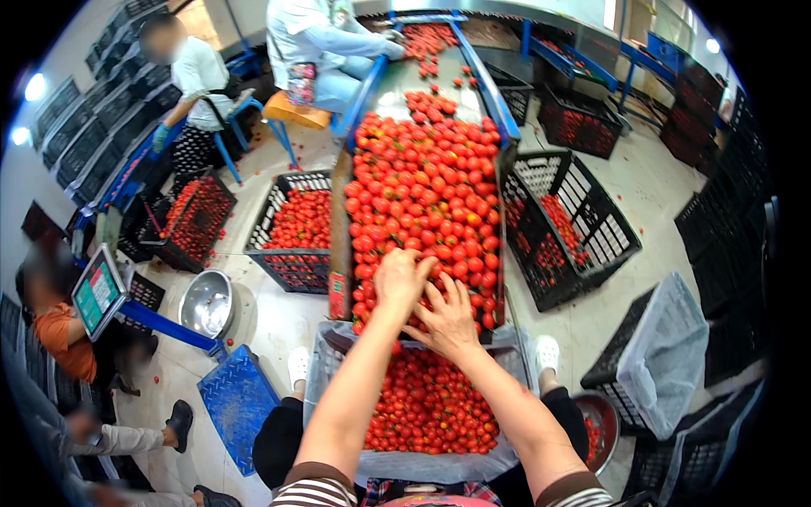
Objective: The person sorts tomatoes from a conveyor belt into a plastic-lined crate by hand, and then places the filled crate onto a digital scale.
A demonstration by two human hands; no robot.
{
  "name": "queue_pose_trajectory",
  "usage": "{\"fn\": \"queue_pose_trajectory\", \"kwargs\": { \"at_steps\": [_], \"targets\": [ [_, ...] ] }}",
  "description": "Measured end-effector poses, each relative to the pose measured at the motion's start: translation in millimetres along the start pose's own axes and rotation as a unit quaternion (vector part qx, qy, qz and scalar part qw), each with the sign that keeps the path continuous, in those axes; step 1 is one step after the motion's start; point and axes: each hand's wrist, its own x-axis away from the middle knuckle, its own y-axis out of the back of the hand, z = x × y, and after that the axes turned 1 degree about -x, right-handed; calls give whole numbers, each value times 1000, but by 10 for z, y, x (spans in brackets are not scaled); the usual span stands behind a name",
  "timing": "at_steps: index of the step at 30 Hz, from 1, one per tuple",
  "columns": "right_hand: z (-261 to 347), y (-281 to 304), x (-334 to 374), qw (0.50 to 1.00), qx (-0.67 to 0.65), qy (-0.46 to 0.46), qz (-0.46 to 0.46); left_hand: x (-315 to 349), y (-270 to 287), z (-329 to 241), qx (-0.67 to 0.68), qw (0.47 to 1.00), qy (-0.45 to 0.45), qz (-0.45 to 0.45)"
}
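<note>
A long sorting chute point(341, 211) packed with small red tomatoes point(422, 194) runs toward me. My left hand point(399, 277) lies curled over the tomatoes at the chute's near end. Just right of it my right hand point(448, 318) rests on the tomatoes with fingers spread; the two hands touch. Below them a lined crate point(325, 355) in front of my knees holds a heap of tomatoes point(431, 406). Whether the left hand encloses any tomatoes is hidden.
Black crates with tomatoes stand left point(291, 228) and right point(566, 228) of the chute. A metal bowl point(207, 302), a scale display point(97, 291) and a blue plate point(236, 401) are lower left. Other people sit at left and at the chute's far end point(317, 42). A lined empty crate point(667, 355) is right.
</note>
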Motion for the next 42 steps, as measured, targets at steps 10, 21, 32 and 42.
{"fn": "queue_pose_trajectory", "kwargs": {
  "at_steps": [10,21,32,42],
  "targets": [
    [-41,50,8,999,12,-11,40,506,334,82,56,891,-396,-214],
    [-104,102,15,1000,-23,-7,-12,484,-74,434,-107,965,-169,-171],
    [125,218,-155,998,-66,-16,-15,596,24,655,-120,923,-275,-239],
    [43,-20,57,997,-67,-26,-15,708,-221,723,-60,973,-171,-144]
  ]
}}
